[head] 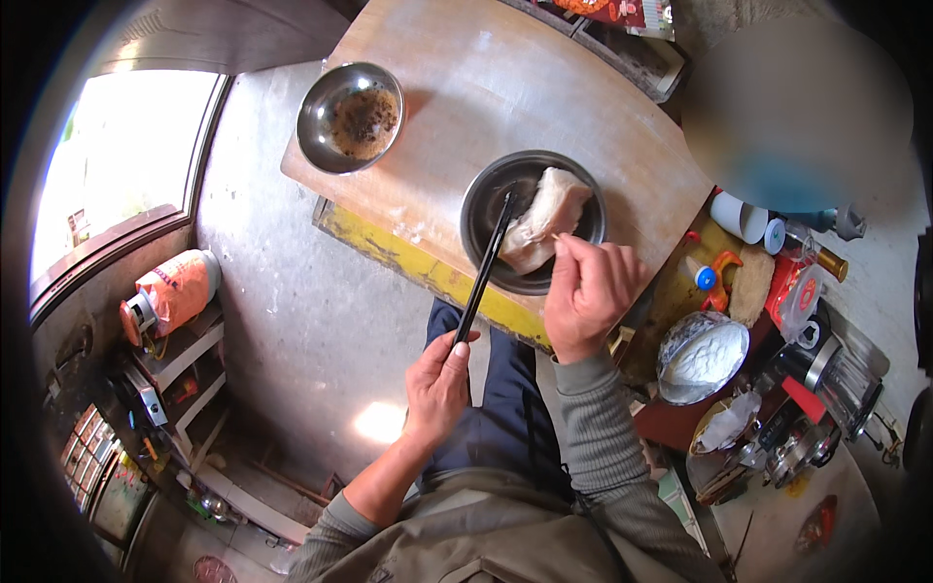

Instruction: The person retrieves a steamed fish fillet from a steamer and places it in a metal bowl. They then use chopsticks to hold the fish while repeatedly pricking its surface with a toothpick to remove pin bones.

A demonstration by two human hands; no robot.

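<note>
A steel bowl (474, 211) stands on a floured wooden board (452, 80), holding a thick slab of pale meat or fat (543, 215). My left hand (436, 386) grips a pair of black chopsticks (484, 273); their tips reach into this bowl, beside the slab. Over the bowl's near right rim, my right hand (592, 291) pinches a small pale stick (557, 237), likely a toothpick, against the slab. How far the stick goes in cannot be seen. A second steel bowl (312, 127) sits at the board's left, with brown liquid and dark bits (364, 120) inside.
Right of the board are a bowl of white powder (703, 357), an orange-handled tool (723, 280), a white cup (738, 217) and a glass carafe (827, 372). The board's yellow-edged support (393, 244) faces me. A wrapped gas cylinder (178, 291) stands at the left.
</note>
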